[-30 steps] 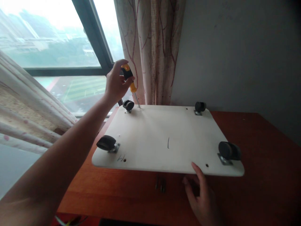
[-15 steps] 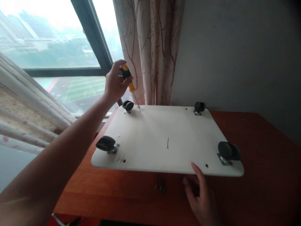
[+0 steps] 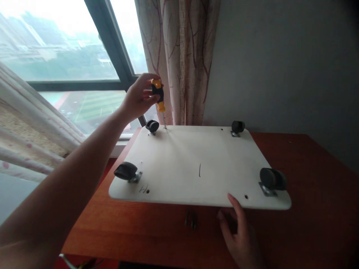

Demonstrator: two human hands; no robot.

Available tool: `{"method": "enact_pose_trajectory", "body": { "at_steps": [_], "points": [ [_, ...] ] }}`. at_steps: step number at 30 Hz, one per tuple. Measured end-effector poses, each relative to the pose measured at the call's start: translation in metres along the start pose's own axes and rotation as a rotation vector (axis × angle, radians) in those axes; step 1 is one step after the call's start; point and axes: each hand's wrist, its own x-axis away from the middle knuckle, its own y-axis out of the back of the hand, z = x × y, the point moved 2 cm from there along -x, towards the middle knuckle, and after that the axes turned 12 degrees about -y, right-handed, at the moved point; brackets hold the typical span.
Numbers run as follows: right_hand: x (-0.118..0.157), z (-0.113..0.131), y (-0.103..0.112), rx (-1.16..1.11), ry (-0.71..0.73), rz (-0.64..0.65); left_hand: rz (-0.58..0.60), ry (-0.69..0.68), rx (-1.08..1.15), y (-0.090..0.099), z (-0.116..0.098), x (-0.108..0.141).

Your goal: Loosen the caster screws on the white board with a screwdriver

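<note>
Across my front spreads a reddish-brown wooden table (image 3: 92, 231), and on it lies a white, flat, round-cornered board (image 3: 179, 157), its long axis running left to right. My left hand (image 3: 140, 95) is out over the far left corner, fingers and thumb closed about the handle of a yellow-and-black screwdriver (image 3: 158, 93). That tool stands near upright, handle leaning slightly left, shaft running down to a hole (image 3: 165, 129) by the board's far edge; whether the tip is inside, I can't tell. My left hand is much the nearer to that spot; my right hand (image 3: 238, 231) is at the near edge, forefinger resting on the board, thumb spread from it below the rim. Whether the right pinches the edge, I can't tell. Four black casters (image 3: 126, 171) on metal plates sit at the corners. Small dark metal pieces (image 3: 193, 220) lie before the board. No brand is readable; handwritten are a slanted mark like an H (image 3: 143, 188) and a single stroke (image 3: 199, 170), perhaps an L or a 1.
</note>
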Motion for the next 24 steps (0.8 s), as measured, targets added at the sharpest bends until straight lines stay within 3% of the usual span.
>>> {"method": "enact_pose_trajectory", "body": {
  "at_steps": [5, 12, 18, 20, 24],
  "points": [
    [0.0, -0.002, -0.001, -0.008, -0.007, -0.002, 0.007, 0.048, -0.022, 0.001, 0.0, -0.004],
    [-0.001, 0.003, 0.0, 0.01, 0.023, -0.015, -0.101, 0.041, -0.189, -0.009, -0.002, -0.002],
    [-0.001, 0.003, 0.0, -0.029, -0.03, 0.004, -0.144, -0.051, -0.522, -0.012, -0.02, -0.009],
    [0.0, 0.003, 0.0, -0.041, -0.036, 0.014, -0.133, -0.077, -0.492, -0.014, -0.018, -0.009],
    [-0.001, 0.005, 0.0, -0.044, -0.008, 0.002, -0.017, -0.117, -0.201, -0.021, -0.007, -0.008]
  ]
}}
